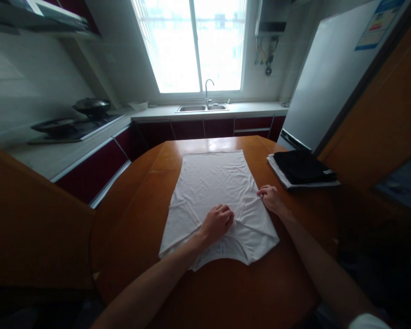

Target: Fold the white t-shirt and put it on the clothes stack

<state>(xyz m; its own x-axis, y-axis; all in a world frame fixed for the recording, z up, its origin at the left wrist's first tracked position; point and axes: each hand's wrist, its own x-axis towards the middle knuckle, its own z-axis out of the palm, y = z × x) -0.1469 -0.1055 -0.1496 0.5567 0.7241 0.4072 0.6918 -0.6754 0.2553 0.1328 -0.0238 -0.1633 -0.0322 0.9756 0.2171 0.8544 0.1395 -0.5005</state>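
A white T-shirt (214,178) lies spread on the wooden table, its neckline towards me and its hem at the far side. Over the chest, just beyond the collar, my left hand (217,223) has its fingers curled together on the fabric; its fingertips are partly hidden. At the shirt's right edge my right hand (271,198) pinches the cloth between thumb and fingers. Creases run across the fabric between the two hands. The collar, with a small printed mark inside, shows below my left wrist.
The round-ended wooden table (133,219) fills the foreground. Folded black clothing (303,165) lies on a white folded piece (284,177) at the right. Behind stand a counter with a sink (192,108), a stove with pans (92,107) at left, and a refrigerator (325,77) at right.
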